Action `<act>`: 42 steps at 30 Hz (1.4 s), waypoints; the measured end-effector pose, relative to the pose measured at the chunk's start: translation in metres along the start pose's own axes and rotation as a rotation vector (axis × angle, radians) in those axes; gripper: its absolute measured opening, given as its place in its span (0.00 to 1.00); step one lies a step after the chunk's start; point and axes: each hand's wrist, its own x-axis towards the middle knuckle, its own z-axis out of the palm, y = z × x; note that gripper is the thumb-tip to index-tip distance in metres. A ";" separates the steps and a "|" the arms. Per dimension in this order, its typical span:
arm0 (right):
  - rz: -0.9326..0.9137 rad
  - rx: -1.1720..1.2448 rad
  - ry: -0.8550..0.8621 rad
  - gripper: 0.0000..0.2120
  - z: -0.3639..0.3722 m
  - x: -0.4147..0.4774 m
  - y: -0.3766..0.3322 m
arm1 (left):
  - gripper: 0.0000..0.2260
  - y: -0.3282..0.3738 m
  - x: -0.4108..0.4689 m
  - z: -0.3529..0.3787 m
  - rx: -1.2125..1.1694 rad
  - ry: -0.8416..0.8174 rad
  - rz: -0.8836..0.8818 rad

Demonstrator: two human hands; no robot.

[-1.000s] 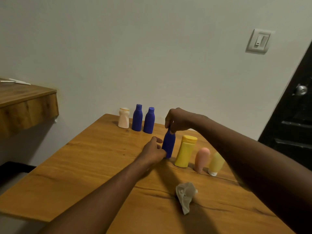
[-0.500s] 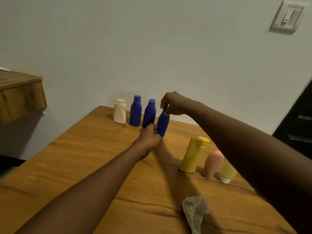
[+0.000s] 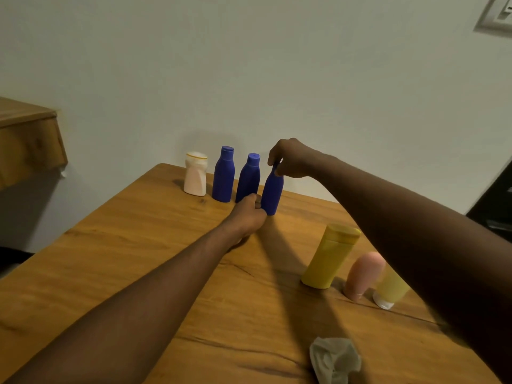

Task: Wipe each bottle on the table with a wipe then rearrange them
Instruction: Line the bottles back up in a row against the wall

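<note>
Wooden table (image 3: pixel 138 267), centre frame. Right hand (image 3: pixel 291 159) pinches the blue bottle (image 3: pixel 273 194) by its cap. Left hand (image 3: pixel 248 213) grips its base.

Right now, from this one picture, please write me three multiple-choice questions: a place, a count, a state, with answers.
1. Where does the wipe lie?
A. on the table, nearer than the yellow bottle
B. on the floor
C. inside a basket
2. How many blue bottles are there?
A. two
B. three
C. four
3. What is the right hand doing?
A. lying flat
B. holding the wipe
C. pinching the top of the rightmost blue bottle
Answers: 1 A, crumpled at the near edge; 2 B, three in the far row; 3 C, fingers close on its cap.
</note>
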 end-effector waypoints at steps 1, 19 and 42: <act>-0.002 0.000 -0.001 0.18 0.000 0.001 0.000 | 0.18 0.000 0.000 0.000 0.000 -0.003 0.000; 0.007 -0.096 0.032 0.19 -0.014 -0.026 -0.005 | 0.28 0.028 -0.031 -0.001 -0.010 -0.016 -0.026; 0.111 -0.027 -0.200 0.24 -0.034 -0.208 -0.009 | 0.15 0.069 -0.147 0.037 -0.015 -0.055 0.145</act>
